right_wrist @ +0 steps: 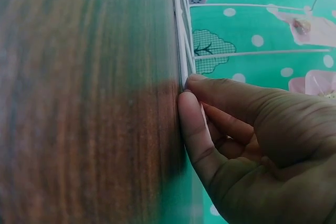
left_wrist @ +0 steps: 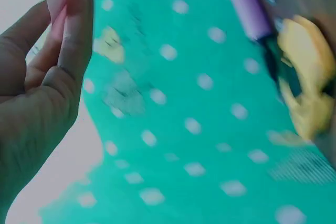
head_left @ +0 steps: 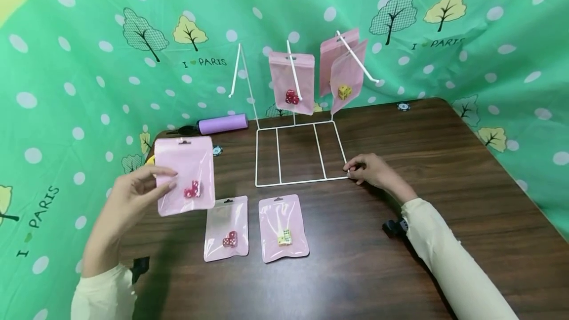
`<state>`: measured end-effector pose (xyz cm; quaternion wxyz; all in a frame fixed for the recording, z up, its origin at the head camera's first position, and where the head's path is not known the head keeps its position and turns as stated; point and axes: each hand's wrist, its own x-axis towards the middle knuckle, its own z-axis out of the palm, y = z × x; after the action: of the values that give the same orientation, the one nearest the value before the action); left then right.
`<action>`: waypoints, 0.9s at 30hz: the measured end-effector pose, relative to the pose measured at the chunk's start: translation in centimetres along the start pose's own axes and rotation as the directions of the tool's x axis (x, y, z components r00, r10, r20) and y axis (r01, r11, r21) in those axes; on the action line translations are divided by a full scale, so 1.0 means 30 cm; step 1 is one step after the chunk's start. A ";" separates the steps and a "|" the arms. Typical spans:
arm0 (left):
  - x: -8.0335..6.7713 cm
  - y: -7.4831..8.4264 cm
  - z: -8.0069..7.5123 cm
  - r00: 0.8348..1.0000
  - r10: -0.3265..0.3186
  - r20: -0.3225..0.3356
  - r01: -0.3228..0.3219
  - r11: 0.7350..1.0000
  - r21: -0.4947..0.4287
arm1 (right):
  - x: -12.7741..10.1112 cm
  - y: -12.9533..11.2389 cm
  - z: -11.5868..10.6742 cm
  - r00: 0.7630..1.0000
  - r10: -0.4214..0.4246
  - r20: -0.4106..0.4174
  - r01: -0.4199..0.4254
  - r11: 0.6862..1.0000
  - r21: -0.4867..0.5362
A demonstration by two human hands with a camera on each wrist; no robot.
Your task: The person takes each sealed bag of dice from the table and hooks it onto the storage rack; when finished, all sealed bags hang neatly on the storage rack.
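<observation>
My left hand (head_left: 138, 194) pinches a pink zip pouch (head_left: 178, 162) by its left edge, raised above the table; red dice (head_left: 192, 190) show through its front. With thumb and fingers my right hand (head_left: 371, 171) pinches the front right corner of a white wire display rack (head_left: 302, 181); the right wrist view shows the fingertips (right_wrist: 195, 80) on the wire. A pouch with red dice (head_left: 291, 78) hangs on the middle prong. On the right prong hang two pouches, the nearer with yellow dice (head_left: 344, 92). The left prong (head_left: 235, 70) carries nothing.
Two pouches lie flat before the rack, one with red dice (head_left: 218, 219), one with yellow dice (head_left: 291, 211). Behind are a purple hand pump (head_left: 222, 123) and round chips (head_left: 403, 106). A yellow object (left_wrist: 307, 72) sits at the table's left edge. A polka-dot cloth (head_left: 186, 98) hangs behind.
</observation>
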<state>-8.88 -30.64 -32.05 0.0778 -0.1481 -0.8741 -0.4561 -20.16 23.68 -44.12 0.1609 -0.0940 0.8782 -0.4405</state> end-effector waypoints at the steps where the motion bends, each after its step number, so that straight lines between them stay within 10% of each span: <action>1: 0.023 0.025 0.009 0.999 0.034 -0.016 -0.034 0.999 -0.012 | 0.000 0.003 0.000 1.000 0.002 -0.001 -0.002 1.000 -0.001; 11: 0.164 0.210 0.119 0.948 0.297 -0.116 -0.315 0.926 -0.208 | -0.004 0.013 -0.001 1.000 -0.023 0.000 0.023 1.000 0.001; 27: 0.248 0.185 0.207 0.961 0.245 -0.124 -0.270 0.928 -0.256 | -0.003 0.014 0.000 1.000 -0.030 0.005 0.030 1.000 0.008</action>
<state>-14.09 -21.14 -29.30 0.1553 -0.2501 -0.7721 -0.5632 -20.10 23.97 -44.45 0.1570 -0.1076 0.8745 -0.4460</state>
